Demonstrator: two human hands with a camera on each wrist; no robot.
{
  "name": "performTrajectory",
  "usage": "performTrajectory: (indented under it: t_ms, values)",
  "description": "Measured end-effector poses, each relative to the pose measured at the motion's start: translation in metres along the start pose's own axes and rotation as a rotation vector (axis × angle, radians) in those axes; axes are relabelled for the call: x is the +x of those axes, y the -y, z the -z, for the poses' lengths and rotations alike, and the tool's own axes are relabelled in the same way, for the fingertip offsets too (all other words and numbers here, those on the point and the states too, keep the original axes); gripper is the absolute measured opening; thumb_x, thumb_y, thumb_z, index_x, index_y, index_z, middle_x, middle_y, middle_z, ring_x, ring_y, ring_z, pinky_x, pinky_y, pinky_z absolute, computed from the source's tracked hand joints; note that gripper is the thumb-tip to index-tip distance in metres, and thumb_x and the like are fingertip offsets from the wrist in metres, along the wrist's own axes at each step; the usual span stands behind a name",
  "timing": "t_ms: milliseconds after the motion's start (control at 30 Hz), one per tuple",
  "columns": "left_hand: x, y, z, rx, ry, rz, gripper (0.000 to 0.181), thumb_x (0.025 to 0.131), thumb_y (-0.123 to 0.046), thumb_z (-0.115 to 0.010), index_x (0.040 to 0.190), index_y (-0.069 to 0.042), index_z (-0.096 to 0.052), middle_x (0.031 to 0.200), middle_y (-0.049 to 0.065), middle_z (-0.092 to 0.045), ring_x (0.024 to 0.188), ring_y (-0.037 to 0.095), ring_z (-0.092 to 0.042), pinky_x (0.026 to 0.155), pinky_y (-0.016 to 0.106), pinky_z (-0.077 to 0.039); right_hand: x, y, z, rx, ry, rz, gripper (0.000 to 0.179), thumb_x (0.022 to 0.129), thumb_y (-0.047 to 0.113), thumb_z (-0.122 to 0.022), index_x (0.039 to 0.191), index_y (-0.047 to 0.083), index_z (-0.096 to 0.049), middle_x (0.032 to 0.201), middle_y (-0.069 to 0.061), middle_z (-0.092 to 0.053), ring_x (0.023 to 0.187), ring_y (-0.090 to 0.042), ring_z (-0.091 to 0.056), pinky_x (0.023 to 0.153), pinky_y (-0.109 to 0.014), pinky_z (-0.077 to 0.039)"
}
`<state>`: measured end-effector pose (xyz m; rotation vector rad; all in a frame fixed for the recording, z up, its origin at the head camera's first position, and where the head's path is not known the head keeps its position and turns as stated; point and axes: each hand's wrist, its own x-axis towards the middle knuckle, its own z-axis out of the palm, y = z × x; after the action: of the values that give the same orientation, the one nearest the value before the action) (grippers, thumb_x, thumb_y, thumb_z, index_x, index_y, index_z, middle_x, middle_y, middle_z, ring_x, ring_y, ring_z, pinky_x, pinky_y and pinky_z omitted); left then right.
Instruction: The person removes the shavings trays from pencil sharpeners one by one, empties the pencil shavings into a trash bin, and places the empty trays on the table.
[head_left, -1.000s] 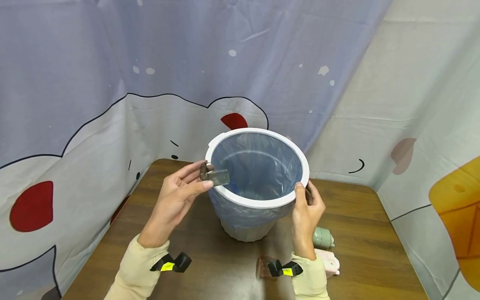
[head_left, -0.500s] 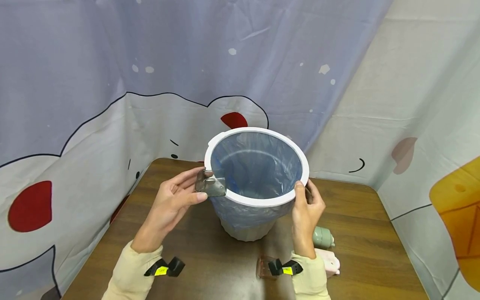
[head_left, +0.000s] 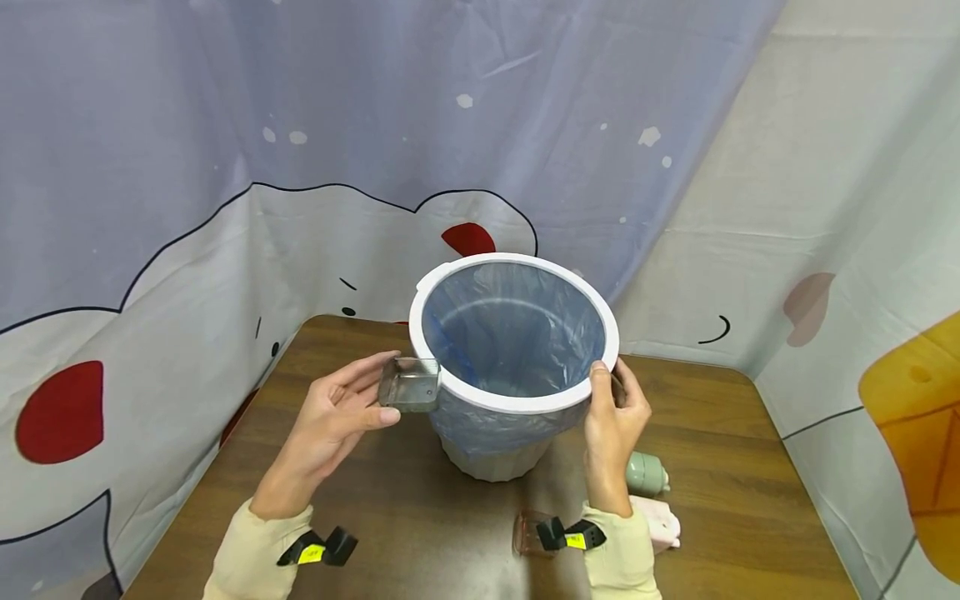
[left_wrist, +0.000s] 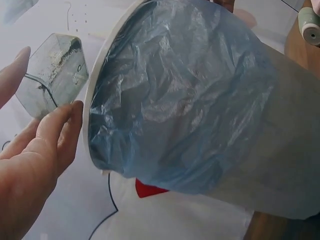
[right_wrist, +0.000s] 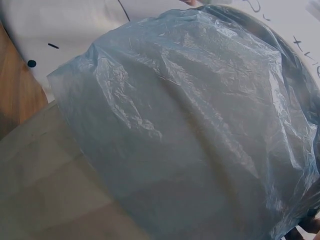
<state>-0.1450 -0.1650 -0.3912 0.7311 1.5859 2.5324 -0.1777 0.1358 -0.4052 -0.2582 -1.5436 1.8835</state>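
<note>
My left hand holds a small, smoky clear plastic box between thumb and fingers. The box is just outside the left rim of the trash bin, its open side turned up toward the head camera. Pale crumbs or dust cling inside the box in the left wrist view. A blue translucent bin liner is folded over the bin's rim and hangs down outside. My right hand grips the rim at the right, thumb on top and fingers beneath; the right wrist view barely shows it.
A reddish clear box lies on the wooden table near the right wrist. Right of the forearm are a green cylindrical object and a pink object. A printed curtain hangs behind and at both sides.
My left hand has drawn back left and toward me with the box, which has turned from tipped over the bin's edge to open side up. The right hand and bin have stayed put.
</note>
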Motion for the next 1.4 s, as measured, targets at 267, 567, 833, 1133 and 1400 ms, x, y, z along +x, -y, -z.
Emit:
performTrajectory:
  t_ms: [267, 567, 833, 1133, 1400]
  values:
    - [-0.007, -0.001, 0.005, -0.045, 0.036, 0.01, 0.064, 0.074, 0.023, -0.053, 0.135, 0.009, -0.035, 0.13, 0.022, -0.048, 0.121, 0.031, -0.046, 0.098, 0.032, -0.042, 0.0, 0.0, 0.0, -0.012, 0.002, -0.011, 0.029, 0.085, 0.013, -0.063, 0.111, 0.0, -0.064, 0.091, -0.002, -0.065, 0.084, -0.014, -0.061, 0.072, -0.018, -0.05]
    - [-0.013, 0.005, 0.014, -0.041, 0.137, -0.011, 0.064, 0.074, 0.023, -0.053, 0.133, 0.014, -0.032, 0.132, 0.024, -0.045, 0.122, 0.031, -0.046, 0.097, 0.033, -0.042, 0.0, -0.001, 0.001, -0.009, -0.005, -0.014, 0.029, 0.085, 0.012, -0.063, 0.11, -0.001, -0.065, 0.092, -0.003, -0.065, 0.084, -0.014, -0.062, 0.072, -0.018, -0.05]
    - [-0.015, 0.014, 0.019, -0.047, 0.209, -0.029, 0.063, 0.073, 0.024, -0.054, 0.132, 0.015, -0.034, 0.131, 0.024, -0.046, 0.121, 0.032, -0.046, 0.096, 0.034, -0.043, -0.001, 0.001, 0.001, 0.006, -0.006, -0.009, 0.031, 0.084, 0.012, -0.064, 0.11, -0.004, -0.063, 0.088, -0.002, -0.065, 0.082, -0.012, -0.062, 0.071, -0.017, -0.05]
    - [-0.025, 0.023, 0.023, -0.05, 0.183, 0.019, 0.061, 0.074, 0.023, -0.056, 0.13, 0.016, -0.034, 0.13, 0.024, -0.045, 0.119, 0.031, -0.048, 0.093, 0.033, -0.046, 0.0, 0.001, 0.0, -0.004, -0.006, -0.008, 0.03, 0.084, 0.011, -0.064, 0.11, -0.003, -0.064, 0.086, -0.001, -0.065, 0.08, -0.012, -0.061, 0.069, -0.017, -0.05]
    - [-0.032, 0.031, 0.024, -0.042, 0.136, 0.056, 0.062, 0.073, 0.022, -0.058, 0.13, 0.016, -0.035, 0.128, 0.022, -0.046, 0.114, 0.029, -0.053, 0.09, 0.033, -0.048, 0.0, 0.0, 0.001, 0.001, -0.009, 0.005, 0.03, 0.083, 0.011, -0.064, 0.109, -0.004, -0.064, 0.085, 0.0, -0.066, 0.079, -0.011, -0.062, 0.069, -0.017, -0.05]
